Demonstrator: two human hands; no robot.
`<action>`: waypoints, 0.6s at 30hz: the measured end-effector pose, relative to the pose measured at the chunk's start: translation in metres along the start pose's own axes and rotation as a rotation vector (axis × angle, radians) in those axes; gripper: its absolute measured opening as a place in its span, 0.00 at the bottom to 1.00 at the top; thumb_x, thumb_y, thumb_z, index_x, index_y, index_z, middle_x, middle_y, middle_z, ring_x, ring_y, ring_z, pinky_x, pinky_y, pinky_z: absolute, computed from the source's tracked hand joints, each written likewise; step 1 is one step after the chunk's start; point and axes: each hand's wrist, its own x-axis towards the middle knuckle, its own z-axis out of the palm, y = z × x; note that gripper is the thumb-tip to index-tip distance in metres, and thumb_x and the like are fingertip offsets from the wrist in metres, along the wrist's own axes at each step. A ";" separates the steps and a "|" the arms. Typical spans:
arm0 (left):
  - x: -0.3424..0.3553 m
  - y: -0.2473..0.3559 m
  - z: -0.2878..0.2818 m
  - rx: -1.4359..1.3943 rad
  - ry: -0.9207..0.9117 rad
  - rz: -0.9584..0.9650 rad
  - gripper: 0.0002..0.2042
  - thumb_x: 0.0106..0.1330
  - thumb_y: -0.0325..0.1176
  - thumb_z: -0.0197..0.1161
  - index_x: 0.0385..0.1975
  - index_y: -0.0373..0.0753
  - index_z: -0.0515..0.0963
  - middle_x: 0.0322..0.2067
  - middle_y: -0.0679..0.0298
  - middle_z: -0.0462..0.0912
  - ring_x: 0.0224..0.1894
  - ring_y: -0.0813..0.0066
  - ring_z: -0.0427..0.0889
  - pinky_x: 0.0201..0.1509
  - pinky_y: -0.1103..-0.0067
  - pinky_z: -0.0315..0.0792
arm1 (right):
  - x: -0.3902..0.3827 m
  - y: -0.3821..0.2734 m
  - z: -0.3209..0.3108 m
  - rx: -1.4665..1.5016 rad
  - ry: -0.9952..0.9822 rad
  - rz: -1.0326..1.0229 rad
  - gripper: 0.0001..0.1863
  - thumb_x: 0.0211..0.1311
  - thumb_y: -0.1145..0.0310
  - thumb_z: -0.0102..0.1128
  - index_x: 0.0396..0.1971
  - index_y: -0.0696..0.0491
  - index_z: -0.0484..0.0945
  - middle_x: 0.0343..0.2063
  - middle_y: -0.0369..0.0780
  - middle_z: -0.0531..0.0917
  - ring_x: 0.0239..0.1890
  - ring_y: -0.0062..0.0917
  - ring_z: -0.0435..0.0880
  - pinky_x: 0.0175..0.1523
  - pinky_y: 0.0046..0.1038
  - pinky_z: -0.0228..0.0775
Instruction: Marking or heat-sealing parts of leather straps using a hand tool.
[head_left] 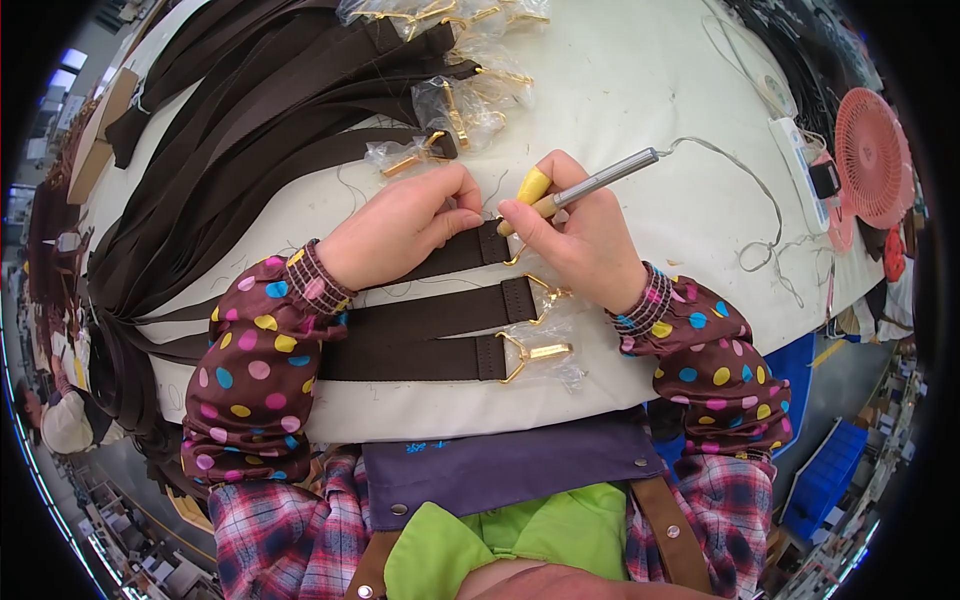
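Note:
My right hand grips a slim pen-shaped tool with a metal handle and a cord at its upper end. A yellow cover wraps one of its fingers. The tool's lower end meets the stitched end of a dark brown webbing strap, beside its gold hook. My left hand is closed, thumb and finger pinching the upper edge of that strap. Two more straps lie nearer me, the middle strap and the nearest strap. The nearest one ends in a gold hook with clear plastic around it.
A pile of brown straps spreads over the far left of the white table, with plastic-wrapped gold hooks. To the right stand a pink fan and a white power strip. The tool's grey cord loops between. Loose threads lie about.

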 end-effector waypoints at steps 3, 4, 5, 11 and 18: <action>-0.001 0.008 0.000 -0.061 0.005 -0.080 0.06 0.67 0.30 0.57 0.34 0.36 0.70 0.26 0.64 0.74 0.27 0.77 0.74 0.31 0.80 0.70 | 0.001 -0.006 -0.004 -0.060 -0.016 0.026 0.13 0.60 0.66 0.64 0.30 0.56 0.68 0.18 0.34 0.76 0.21 0.12 0.72 0.26 0.18 0.62; -0.001 0.007 0.000 -0.061 0.006 -0.080 0.06 0.67 0.30 0.57 0.34 0.36 0.70 0.26 0.64 0.74 0.27 0.77 0.74 0.31 0.80 0.70 | 0.002 -0.008 -0.004 -0.109 -0.036 0.056 0.12 0.61 0.67 0.64 0.31 0.55 0.68 0.20 0.32 0.76 0.23 0.10 0.70 0.27 0.16 0.60; -0.001 0.006 0.000 -0.060 0.009 -0.072 0.06 0.67 0.30 0.57 0.34 0.36 0.70 0.26 0.64 0.74 0.26 0.78 0.74 0.31 0.80 0.70 | 0.002 -0.008 -0.004 -0.109 -0.037 0.055 0.12 0.61 0.67 0.64 0.31 0.55 0.68 0.20 0.32 0.76 0.23 0.10 0.70 0.27 0.16 0.60; -0.001 0.006 0.001 -0.047 0.015 -0.068 0.06 0.67 0.31 0.57 0.34 0.36 0.70 0.25 0.64 0.74 0.25 0.78 0.74 0.30 0.81 0.70 | 0.004 -0.005 -0.002 -0.153 -0.022 0.032 0.13 0.60 0.67 0.65 0.30 0.55 0.68 0.18 0.30 0.73 0.22 0.09 0.67 0.26 0.17 0.58; 0.000 0.005 0.001 -0.046 0.005 -0.070 0.06 0.67 0.31 0.57 0.34 0.36 0.70 0.25 0.65 0.73 0.25 0.78 0.74 0.30 0.81 0.70 | 0.005 -0.005 0.000 -0.173 -0.006 0.018 0.14 0.60 0.66 0.66 0.30 0.55 0.68 0.17 0.30 0.71 0.21 0.09 0.64 0.25 0.17 0.56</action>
